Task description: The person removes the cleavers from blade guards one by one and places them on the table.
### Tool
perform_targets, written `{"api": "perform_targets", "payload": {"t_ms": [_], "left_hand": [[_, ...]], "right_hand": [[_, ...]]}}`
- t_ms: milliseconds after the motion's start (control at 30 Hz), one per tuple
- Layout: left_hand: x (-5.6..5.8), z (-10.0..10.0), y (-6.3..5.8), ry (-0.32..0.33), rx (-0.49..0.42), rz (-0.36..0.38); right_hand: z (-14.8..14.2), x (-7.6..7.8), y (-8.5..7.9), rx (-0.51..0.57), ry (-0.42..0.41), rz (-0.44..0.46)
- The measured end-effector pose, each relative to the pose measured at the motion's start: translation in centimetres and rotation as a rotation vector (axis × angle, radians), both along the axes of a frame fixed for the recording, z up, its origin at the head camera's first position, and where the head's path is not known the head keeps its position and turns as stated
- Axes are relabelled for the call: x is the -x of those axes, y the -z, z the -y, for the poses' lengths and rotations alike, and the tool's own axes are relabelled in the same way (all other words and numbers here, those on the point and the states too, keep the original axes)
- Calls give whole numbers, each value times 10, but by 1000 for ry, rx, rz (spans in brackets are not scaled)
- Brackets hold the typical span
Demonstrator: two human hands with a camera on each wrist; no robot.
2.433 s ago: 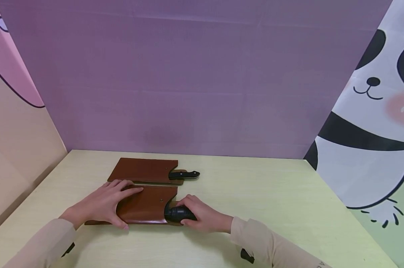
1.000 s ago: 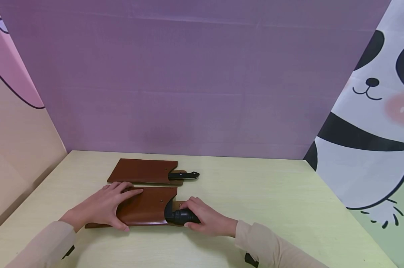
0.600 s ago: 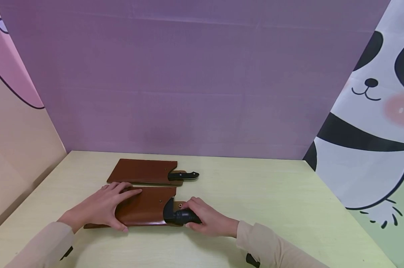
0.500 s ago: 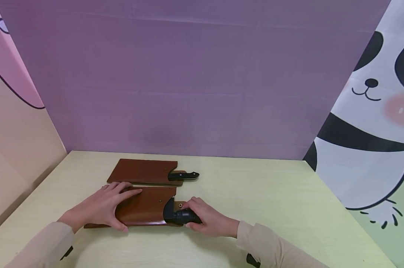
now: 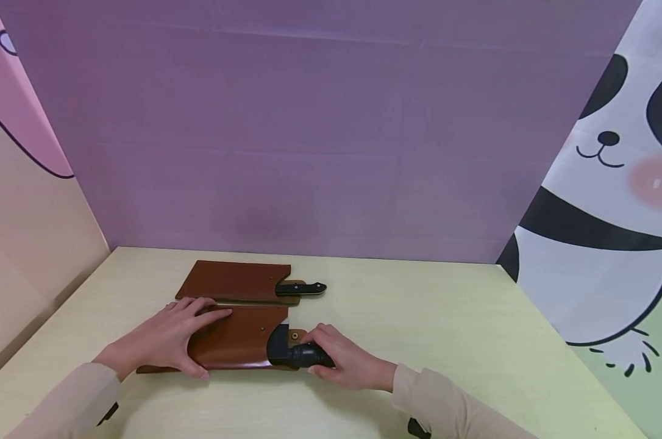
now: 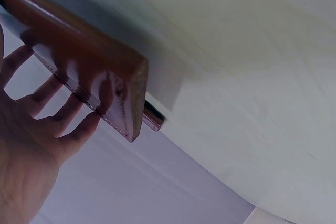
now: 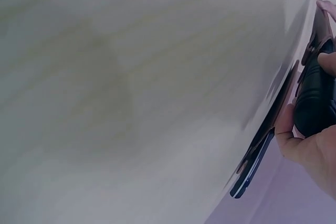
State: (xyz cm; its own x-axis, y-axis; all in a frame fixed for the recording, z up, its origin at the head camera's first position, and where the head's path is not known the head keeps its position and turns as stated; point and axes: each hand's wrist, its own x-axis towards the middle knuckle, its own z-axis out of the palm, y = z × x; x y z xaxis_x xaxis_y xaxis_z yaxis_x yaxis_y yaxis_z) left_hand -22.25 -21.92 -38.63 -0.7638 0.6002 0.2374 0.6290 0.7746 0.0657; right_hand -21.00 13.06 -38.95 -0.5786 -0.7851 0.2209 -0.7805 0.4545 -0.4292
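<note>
A brown leather knife sheath (image 5: 232,335) lies flat near the middle of the table. My left hand (image 5: 163,338) spans its left part and holds it, thumb at the near edge and fingers at the far edge. Out of the sheath's right end comes a cleaver (image 5: 308,355) with a thick black handle, which my right hand (image 5: 347,360) grips. A black part of the cleaver and a thin bright strip of blade show at the sheath mouth; the remaining blade is hidden inside. In the right wrist view the fingers wrap the black handle (image 7: 315,100).
Just behind lies a second brown sheath (image 5: 232,280), with a riveted black knife handle (image 5: 303,288) sticking out to the right. The pale table (image 5: 430,317) ends at a purple backdrop (image 5: 309,134). A panda-printed sheet (image 5: 605,244) hangs at the right.
My right hand has drawn the cleaver slightly to the right, and more of its black part now shows at the sheath mouth. The left hand stays almost in place on the sheath.
</note>
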Motion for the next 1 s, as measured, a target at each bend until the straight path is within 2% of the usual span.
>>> {"api": "perform_targets", "payload": {"t_ms": [533,1000], "left_hand": [[-1,6,2,-15,-17,12],[-2,8,2,-29,-14,30]], "right_hand": [[-11,-2,-2,-27,47,24],[-17,-3,0,-20,49,-3]]}}
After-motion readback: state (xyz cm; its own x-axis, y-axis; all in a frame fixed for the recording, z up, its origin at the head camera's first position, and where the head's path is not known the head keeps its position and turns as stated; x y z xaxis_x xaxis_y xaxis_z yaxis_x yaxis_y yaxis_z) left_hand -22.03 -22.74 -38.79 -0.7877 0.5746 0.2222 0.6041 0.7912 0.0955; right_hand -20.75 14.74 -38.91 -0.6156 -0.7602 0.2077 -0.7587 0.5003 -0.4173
